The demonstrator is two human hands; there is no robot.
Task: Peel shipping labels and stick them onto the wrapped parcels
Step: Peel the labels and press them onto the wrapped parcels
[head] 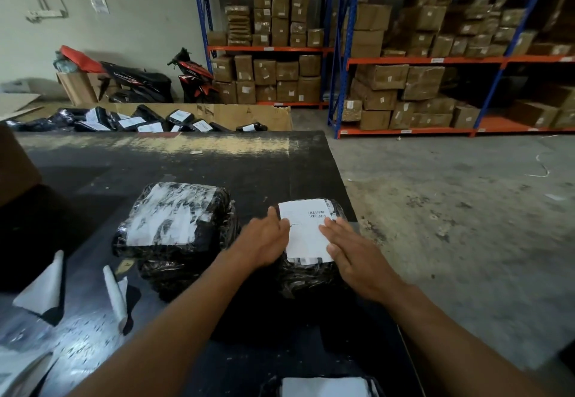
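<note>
A white shipping label (306, 230) with a barcode lies on top of a black wrapped parcel (306, 278) near the table's right edge. My left hand (266, 241) touches the label's left edge with straight fingers. My right hand (354, 255) lies flat on the label's right side, fingers straight. To the left sits a stack of black wrapped parcels (174, 225), the top one shiny with wrap and bearing a white label. At the bottom edge of the view, another labelled parcel (323, 386) shows partly.
The black table (217, 163) ends just right of the parcel; concrete floor lies beyond. Curled white backing papers (43, 284) (116, 294) lie at the left. Labelled black parcels (133, 121) fill a cardboard bin behind the table. Shelves of brown boxes (404, 85) stand at the back.
</note>
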